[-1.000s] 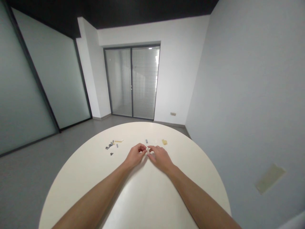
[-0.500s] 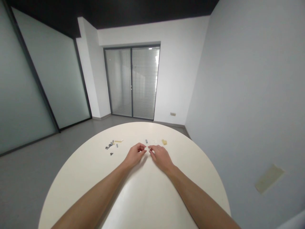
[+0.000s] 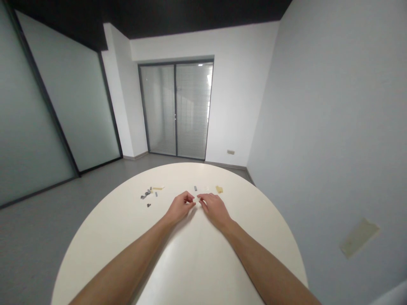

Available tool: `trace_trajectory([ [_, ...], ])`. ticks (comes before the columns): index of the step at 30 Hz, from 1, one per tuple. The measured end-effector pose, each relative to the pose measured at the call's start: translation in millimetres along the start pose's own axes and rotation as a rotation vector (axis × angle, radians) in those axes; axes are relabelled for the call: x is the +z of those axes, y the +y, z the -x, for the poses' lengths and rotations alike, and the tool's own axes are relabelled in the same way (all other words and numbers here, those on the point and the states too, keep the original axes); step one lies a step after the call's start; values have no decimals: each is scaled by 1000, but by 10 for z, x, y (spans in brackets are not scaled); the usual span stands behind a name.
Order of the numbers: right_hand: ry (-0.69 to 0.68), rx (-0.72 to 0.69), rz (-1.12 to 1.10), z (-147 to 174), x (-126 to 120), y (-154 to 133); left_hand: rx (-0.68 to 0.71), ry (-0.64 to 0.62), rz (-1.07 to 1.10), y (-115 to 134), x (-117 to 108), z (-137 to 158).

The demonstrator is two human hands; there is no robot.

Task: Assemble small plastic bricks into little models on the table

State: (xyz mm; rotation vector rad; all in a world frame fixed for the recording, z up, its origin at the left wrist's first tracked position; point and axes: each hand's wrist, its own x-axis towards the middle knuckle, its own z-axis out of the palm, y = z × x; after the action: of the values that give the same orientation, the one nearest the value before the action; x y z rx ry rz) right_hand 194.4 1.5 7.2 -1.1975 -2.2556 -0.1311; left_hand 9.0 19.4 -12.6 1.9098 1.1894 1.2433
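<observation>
Head view: a small white piece [image 3: 196,199] is pinched by left hand [image 3: 179,207] and right hand [image 3: 216,210], seemingly for two-sided steadiness; dark pieces [image 3: 146,193] are set aside, perhaps for elbow room.

I'm in what looks like an office: frosted panels [image 3: 73,93] at left, blinds [image 3: 193,118] upper centre, a plain round table [image 3: 197,267] at lower centre.

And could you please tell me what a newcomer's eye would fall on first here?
Probably the left hand and right hand, holding a small whitish piece between their fingertips at the round pale table. Next, perhaps, the cluster of small grey and yellow parts lying to the left of the hands, and the yellow piece just beyond the right hand.
</observation>
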Motion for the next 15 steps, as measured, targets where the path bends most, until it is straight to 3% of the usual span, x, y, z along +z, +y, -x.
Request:
trace_trajectory([
  [15, 7, -8, -20, 12, -19, -16, 26, -34, -24, -12, -4, 19],
])
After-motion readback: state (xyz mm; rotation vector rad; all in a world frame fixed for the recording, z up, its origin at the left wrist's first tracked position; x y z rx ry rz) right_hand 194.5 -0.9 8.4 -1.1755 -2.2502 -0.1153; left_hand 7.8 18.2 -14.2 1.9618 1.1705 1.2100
